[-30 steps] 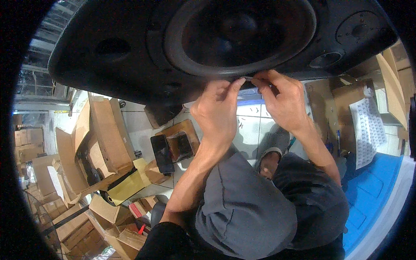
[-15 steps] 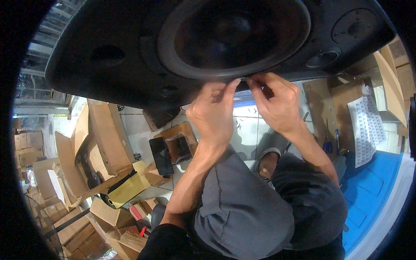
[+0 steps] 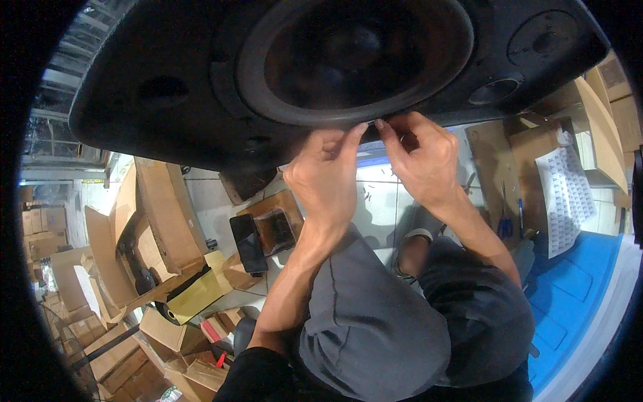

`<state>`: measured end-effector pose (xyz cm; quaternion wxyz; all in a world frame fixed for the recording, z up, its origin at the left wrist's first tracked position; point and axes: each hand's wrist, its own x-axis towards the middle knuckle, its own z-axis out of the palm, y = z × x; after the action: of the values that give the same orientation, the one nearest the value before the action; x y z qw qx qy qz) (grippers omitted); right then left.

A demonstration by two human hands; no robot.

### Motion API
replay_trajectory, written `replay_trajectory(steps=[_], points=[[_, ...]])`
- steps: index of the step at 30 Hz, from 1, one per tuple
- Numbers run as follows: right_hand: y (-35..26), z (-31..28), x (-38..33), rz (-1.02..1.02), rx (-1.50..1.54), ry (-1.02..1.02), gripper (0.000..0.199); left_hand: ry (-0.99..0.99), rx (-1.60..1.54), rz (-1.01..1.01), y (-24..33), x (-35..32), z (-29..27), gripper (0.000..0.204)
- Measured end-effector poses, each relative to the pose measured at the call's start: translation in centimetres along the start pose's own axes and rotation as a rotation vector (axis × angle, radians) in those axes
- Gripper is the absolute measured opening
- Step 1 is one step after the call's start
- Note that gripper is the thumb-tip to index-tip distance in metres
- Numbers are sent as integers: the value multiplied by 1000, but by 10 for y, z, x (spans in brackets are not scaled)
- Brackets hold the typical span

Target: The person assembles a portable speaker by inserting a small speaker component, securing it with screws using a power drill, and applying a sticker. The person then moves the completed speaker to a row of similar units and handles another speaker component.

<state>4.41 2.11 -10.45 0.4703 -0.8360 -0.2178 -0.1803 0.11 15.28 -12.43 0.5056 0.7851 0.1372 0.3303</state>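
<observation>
A large black speaker cabinet point(image 3: 194, 137) fills the top of the view, with a round woofer cone point(image 3: 355, 53) at its middle. Both hands are up against its near edge, just under the woofer's rim. My left hand point(image 3: 325, 171) is closed, thumb and forefinger pinched together at that edge. Close beside it, my right hand point(image 3: 425, 157) is also pinched, its thumb tip nearly meeting the left thumb. Whatever lies between the fingertips is too small and dark to name.
Below the left forearm, a black phone point(image 3: 248, 244) lies by a brown open box point(image 3: 274, 230). Opened cardboard cartons point(image 3: 171, 214) stand at left. On the right are blue-handled scissors point(image 3: 505, 224), a printed white sheet point(image 3: 566, 201) and a blue plastic surface point(image 3: 569, 288).
Both hands and the speaker appear slightly further left in the picture. The pinch at the speaker's edge stays much the same.
</observation>
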Motion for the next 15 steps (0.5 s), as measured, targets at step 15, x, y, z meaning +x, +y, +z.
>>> replay_trajectory(steps=[15], points=[[8,0,-5,-98,-56,10,12,45,317,315,-1,1,-6,22]])
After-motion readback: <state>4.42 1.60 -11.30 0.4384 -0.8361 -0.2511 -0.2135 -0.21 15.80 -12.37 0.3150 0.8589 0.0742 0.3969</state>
